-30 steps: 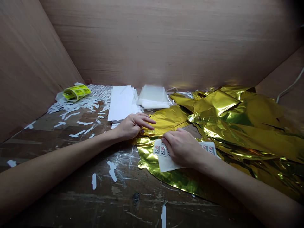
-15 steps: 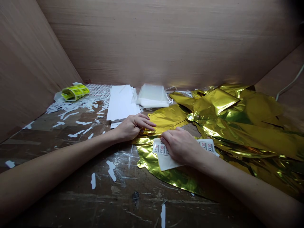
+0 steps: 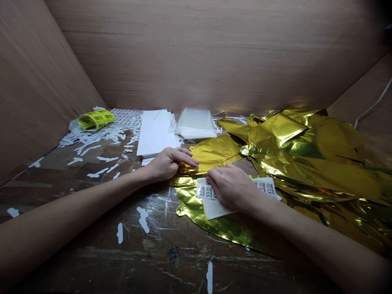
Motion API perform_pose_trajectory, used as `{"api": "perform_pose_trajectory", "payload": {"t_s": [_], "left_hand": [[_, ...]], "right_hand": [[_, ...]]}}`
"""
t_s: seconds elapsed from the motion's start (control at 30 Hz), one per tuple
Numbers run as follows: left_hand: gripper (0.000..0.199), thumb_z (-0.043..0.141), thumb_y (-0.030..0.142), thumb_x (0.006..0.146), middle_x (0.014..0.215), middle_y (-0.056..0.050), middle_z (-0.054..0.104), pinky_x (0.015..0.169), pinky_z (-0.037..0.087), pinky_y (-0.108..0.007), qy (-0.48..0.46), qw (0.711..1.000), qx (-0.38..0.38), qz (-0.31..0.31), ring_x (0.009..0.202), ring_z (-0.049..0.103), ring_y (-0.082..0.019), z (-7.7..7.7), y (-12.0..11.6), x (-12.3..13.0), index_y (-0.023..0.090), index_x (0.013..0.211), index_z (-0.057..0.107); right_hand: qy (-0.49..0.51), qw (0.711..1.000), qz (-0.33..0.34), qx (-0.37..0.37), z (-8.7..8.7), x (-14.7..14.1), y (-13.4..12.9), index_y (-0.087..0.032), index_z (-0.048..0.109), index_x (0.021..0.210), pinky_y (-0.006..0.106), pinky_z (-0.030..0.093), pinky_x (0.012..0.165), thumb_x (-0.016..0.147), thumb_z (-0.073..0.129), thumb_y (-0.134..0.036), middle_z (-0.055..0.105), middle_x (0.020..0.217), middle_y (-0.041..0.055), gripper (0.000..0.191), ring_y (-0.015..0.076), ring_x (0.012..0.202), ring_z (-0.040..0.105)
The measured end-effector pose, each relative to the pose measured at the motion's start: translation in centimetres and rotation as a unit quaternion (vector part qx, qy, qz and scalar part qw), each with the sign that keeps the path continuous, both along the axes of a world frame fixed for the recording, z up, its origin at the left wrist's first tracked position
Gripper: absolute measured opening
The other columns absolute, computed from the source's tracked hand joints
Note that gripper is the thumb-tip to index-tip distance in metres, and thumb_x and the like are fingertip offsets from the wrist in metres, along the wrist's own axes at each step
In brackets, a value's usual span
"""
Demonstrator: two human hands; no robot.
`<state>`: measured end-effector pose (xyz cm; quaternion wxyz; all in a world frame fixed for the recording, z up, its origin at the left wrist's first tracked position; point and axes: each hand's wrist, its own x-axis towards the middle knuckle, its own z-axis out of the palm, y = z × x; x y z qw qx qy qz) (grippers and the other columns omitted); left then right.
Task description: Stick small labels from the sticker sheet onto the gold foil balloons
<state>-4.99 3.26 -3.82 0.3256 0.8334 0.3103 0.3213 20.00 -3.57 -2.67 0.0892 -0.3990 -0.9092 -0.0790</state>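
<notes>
Gold foil balloons, flat and crinkled, lie over the right half of the table, and one gold foil balloon (image 3: 214, 152) reaches under my fingers. My left hand (image 3: 170, 163) rests at its left edge, with index and middle fingers stretched out over the foil and the lower fingers partly hidden. In my right hand (image 3: 229, 185) is a sheet of stickers (image 3: 214, 206), printed with CE marks and red crossed circles. This sheet lies against the foil, its middle covered by my hand. My right fingertips are curled and partly out of sight.
White cards (image 3: 157, 132) are stacked beyond my left hand, beside a pile of clear plastic sleeves (image 3: 196, 124). A yellow label roll (image 3: 96, 119) and many white paper scraps (image 3: 92, 136) lie at the left. Wooden walls (image 3: 214, 53) enclose the table, and a cable (image 3: 373, 102) hangs at right.
Both hands, the sticker sheet and the foil hold nearly the same places; the whole view has shifted very slightly.
</notes>
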Motion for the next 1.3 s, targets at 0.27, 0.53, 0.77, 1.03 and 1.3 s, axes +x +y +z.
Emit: {"api": "perform_pose_trajectory", "payload": {"t_s": [0.27, 0.53, 0.77, 1.03, 1.3], "left_hand": [[0.025, 0.069, 0.016, 0.078, 0.097, -0.010, 0.076, 0.094, 0.054, -0.036, -0.005, 1.000, -0.027, 0.008, 0.106, 0.065, -0.023, 1.3, -1.0, 0.3, 0.025, 0.096, 0.084], [0.016, 0.080, 0.032, 0.078, 0.087, -0.010, 0.078, 0.078, 0.054, -0.030, -0.021, 0.999, -0.023, 0.045, 0.085, 0.068, -0.019, 1.4, -1.3, 1.0, 0.020, 0.089, 0.084], [0.014, 0.077, 0.030, 0.081, 0.084, -0.008, 0.079, 0.078, 0.054, -0.029, -0.009, 0.999, -0.024, 0.041, 0.084, 0.069, -0.018, 1.8, -1.6, 1.4, 0.019, 0.087, 0.084], [0.014, 0.077, 0.031, 0.081, 0.085, -0.008, 0.079, 0.076, 0.055, -0.028, 0.001, 0.998, -0.014, 0.054, 0.082, 0.070, -0.018, 1.3, -1.3, 1.0, 0.021, 0.088, 0.084], [0.012, 0.076, 0.028, 0.082, 0.090, -0.008, 0.080, 0.074, 0.057, -0.025, 0.013, 0.997, 0.006, 0.075, 0.083, 0.074, -0.018, 1.5, -2.0, 1.2, 0.021, 0.088, 0.084]], "right_hand": [[0.003, 1.000, -0.002, -0.004, -0.1, -0.1, 0.0, -0.017, 0.060, 0.080, 0.034, 0.026, 0.068, 0.103, 0.044, -0.023, 0.067, 0.076, 0.0035, 0.029, 0.0155, 0.061, 0.046], [0.008, 1.000, -0.004, -0.009, -0.1, -0.2, 0.0, -0.016, 0.062, 0.082, 0.034, 0.027, 0.069, 0.103, 0.043, -0.023, 0.068, 0.078, 0.0041, 0.028, 0.0150, 0.063, 0.048], [0.011, 1.000, 0.000, -0.001, -0.3, -0.2, 0.0, -0.017, 0.061, 0.081, 0.034, 0.028, 0.068, 0.103, 0.043, -0.023, 0.068, 0.077, 0.0044, 0.029, 0.0155, 0.062, 0.048], [0.006, 1.000, -0.001, -0.001, -0.1, -0.2, 0.0, -0.017, 0.060, 0.080, 0.033, 0.026, 0.069, 0.104, 0.042, -0.024, 0.067, 0.076, 0.0042, 0.030, 0.0155, 0.062, 0.047], [0.008, 1.000, -0.003, 0.002, 0.0, -0.2, -0.1, -0.017, 0.059, 0.080, 0.034, 0.025, 0.069, 0.103, 0.042, -0.023, 0.067, 0.076, 0.0040, 0.030, 0.0157, 0.062, 0.047]]}}
